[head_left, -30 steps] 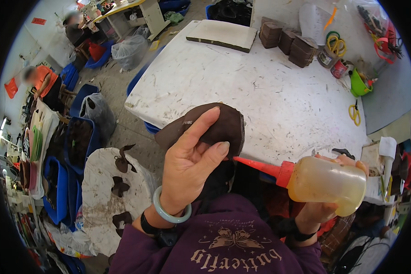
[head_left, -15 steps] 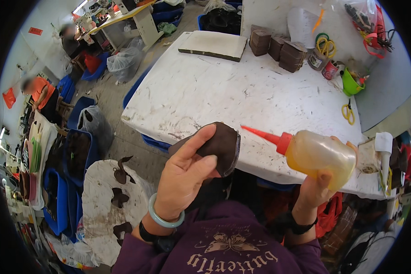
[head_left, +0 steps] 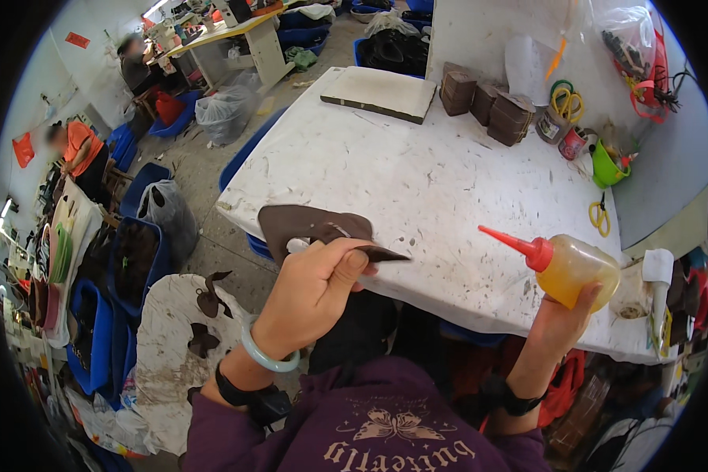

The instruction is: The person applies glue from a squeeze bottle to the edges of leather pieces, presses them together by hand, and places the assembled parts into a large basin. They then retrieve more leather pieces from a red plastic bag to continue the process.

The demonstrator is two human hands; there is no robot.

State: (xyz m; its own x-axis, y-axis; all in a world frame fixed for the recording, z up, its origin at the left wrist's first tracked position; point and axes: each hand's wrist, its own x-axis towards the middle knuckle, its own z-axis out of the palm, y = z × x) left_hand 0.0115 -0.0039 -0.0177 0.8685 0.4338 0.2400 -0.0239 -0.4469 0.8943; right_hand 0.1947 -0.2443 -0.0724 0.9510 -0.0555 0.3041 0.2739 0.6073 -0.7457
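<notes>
My left hand (head_left: pixel 311 291) is closed on a dark brown leather-like piece (head_left: pixel 311 223), pinching its near edge between thumb and fingers. The piece is bent, with a broad flap spread beyond my knuckles and a thin edge pointing right. Above the right part of the white table (head_left: pixel 354 177), my right hand (head_left: pixel 562 318) is wrapped round a squeeze bottle (head_left: pixel 578 271) of yellowish liquid. Its long red nozzle (head_left: pixel 507 240) points up and left, apart from the brown piece.
A pale slab (head_left: pixel 381 93) lies at the table's far edge, near stacked brown pieces (head_left: pixel 511 118). Yellow scissors (head_left: pixel 599 218), a green cup (head_left: pixel 608 163) and a tool-filled can (head_left: pixel 552 124) are at the right. A smaller covered surface (head_left: pixel 173 346) holds several brown cut pieces. Two people sit far left.
My left hand has turned and lowered slightly, tilting the brown piece so its flap shows farther left. The bottle has moved right, its nozzle farther from the piece.
</notes>
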